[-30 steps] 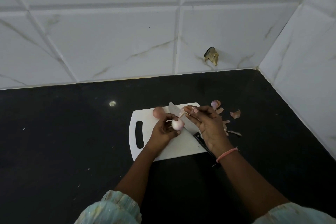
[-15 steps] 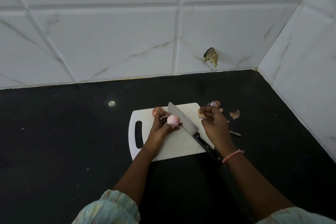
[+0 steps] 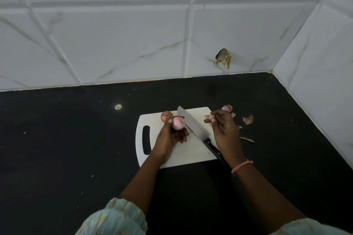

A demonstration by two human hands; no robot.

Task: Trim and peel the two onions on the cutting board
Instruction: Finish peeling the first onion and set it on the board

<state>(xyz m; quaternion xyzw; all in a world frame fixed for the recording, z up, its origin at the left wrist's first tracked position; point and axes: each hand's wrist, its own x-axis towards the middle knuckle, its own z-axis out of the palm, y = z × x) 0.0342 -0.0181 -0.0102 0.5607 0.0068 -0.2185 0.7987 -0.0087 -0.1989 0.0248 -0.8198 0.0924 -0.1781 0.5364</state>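
Nearest you, two pale green sleeves (image 3: 114, 217) sit at the bottom edge, and both forearms reach up over the black desk (image 3: 57, 149). A pink band (image 3: 241, 166) rings your right wrist.

Your left hand (image 3: 168, 139) is over the white cutting board (image 3: 183, 155), fingers curled up around a peeled, pale pink onion (image 3: 178, 123) held at the fingertips, clear of the board. Your right hand (image 3: 225, 131) is at 3 o'clock from it, thumb and fingers pinching a scrap of onion skin (image 3: 208, 117) over the board's right edge.

Between your two hands the knife (image 3: 194, 127) lies flat on the board, black handle toward 5 o'clock and running under your right wrist, blade tip toward 11 o'clock.

Just past the held onion, at 11 o'clock from it, the second onion (image 3: 166, 116) rests on the board near its far edge, brown skin on.

Off the board at 2 o'clock, loose peels (image 3: 248, 119) and a pinkish cut piece (image 3: 227, 108) lie on the desk. At 10 o'clock, a small pale spot (image 3: 118, 107).

Farthest back, the white tiled wall (image 3: 114, 44) carries a chipped hole (image 3: 223, 57).
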